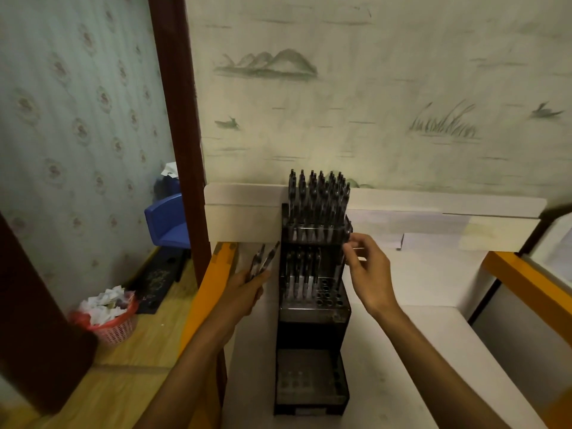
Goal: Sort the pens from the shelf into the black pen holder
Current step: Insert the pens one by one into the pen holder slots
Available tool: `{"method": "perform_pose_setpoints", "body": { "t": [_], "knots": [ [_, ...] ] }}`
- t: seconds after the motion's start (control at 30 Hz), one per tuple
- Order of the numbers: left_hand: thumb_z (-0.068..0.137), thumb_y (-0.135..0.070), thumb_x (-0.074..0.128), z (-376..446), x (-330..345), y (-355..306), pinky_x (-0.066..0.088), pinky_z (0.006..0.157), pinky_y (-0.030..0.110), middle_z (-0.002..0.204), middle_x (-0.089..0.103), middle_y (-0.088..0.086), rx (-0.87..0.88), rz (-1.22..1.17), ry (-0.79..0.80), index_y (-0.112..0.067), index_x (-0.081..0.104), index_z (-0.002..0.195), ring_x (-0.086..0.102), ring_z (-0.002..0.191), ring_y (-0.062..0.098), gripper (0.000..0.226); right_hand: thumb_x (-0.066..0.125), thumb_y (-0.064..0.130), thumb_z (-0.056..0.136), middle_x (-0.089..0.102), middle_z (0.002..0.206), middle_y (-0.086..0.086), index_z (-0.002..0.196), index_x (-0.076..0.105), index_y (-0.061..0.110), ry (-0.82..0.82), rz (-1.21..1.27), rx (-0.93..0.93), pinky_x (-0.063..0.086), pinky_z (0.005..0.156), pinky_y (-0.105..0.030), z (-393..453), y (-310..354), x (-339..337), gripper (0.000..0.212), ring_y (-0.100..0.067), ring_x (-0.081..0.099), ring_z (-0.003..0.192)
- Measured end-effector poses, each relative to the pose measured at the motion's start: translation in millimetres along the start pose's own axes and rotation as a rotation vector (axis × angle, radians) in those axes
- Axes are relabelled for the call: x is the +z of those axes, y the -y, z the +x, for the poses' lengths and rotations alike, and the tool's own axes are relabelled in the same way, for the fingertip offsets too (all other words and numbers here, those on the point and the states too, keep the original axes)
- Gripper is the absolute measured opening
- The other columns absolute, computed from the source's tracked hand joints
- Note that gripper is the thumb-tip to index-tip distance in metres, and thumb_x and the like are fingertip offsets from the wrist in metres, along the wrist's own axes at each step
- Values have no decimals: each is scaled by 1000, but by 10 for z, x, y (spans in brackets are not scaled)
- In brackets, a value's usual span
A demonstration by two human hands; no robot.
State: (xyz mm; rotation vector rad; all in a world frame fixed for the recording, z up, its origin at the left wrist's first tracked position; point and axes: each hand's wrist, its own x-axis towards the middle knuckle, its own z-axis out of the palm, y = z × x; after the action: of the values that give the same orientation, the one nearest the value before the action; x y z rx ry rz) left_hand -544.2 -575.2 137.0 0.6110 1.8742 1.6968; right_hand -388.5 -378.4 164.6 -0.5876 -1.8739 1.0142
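Insertion is judged under way. Spare pens (262, 261) are gripped by the left hand (247, 287) at centre frame. The right hand (368, 270), fingers loosely curled and apparently empty, is at the black pen holder (312, 305)'s right edge. Its top tier is full; open sockets (328, 294) remain mid-tier. Open room lies rightward.

Landscape-print wallpaper (371, 88) filling upper right; blue chair (168, 222) and pink wastebasket (116, 325) sitting on wood floor (123, 379), lower left.
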Motion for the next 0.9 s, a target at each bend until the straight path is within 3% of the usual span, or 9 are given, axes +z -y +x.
{"method": "perform_pose_setpoints", "body": {
  "t": [0.13, 0.33, 0.43, 0.63, 0.8, 0.9],
  "knots": [
    [105, -23, 47, 64, -9, -52, 32, 38, 18, 62, 48, 3, -91, -71, 41, -11, 62, 96, 40, 42, 7, 21, 60, 27, 97, 68, 99, 13, 120, 62, 23, 24, -85, -56, 49, 79, -9, -37, -55, 31, 23, 1, 63, 94],
    [105, -30, 45, 11, -6, 17, 34, 42, 19, 59, 50, -5, 50, -18, 0, -21, 65, 111, 43, 45, 3, 22, 61, 24, 97, 65, 100, 17, 122, 63, 23, 57, -120, -58, 45, 79, -1, -82, -120, 139, 25, 12, 60, 94],
    [105, -30, 45, 23, -24, -2, 34, 39, 18, 54, 49, -8, 39, -26, 9, -18, 65, 111, 43, 42, 2, 24, 60, 23, 98, 62, 98, 22, 122, 63, 22, 65, -169, -76, 43, 77, 1, -104, -173, 167, 24, 17, 57, 94],
    [105, -29, 46, -43, -3, 4, 32, 42, 18, 59, 49, -5, 72, -4, -10, -21, 68, 107, 42, 45, 1, 23, 58, 25, 99, 64, 100, 13, 117, 64, 19, 75, -301, -107, 42, 78, -5, -104, -214, 207, 20, 1, 60, 88],
    [106, -29, 45, -63, -5, -9, 33, 43, 18, 61, 50, -5, 77, -4, 1, -21, 68, 108, 43, 46, 2, 24, 57, 23, 99, 67, 97, 8, 107, 64, 21, 132, -395, -86, 47, 76, -10, -206, -326, 241, 11, -1, 59, 83],
    [105, -30, 46, -79, -6, -1, 33, 43, 18, 60, 50, -6, 82, -8, 11, -21, 68, 108, 43, 47, 2, 24, 56, 24, 99, 69, 100, 5, 110, 63, 20, 121, -430, -59, 38, 71, -2, -250, -365, 248, 13, 0, 57, 81]
  ]
}}
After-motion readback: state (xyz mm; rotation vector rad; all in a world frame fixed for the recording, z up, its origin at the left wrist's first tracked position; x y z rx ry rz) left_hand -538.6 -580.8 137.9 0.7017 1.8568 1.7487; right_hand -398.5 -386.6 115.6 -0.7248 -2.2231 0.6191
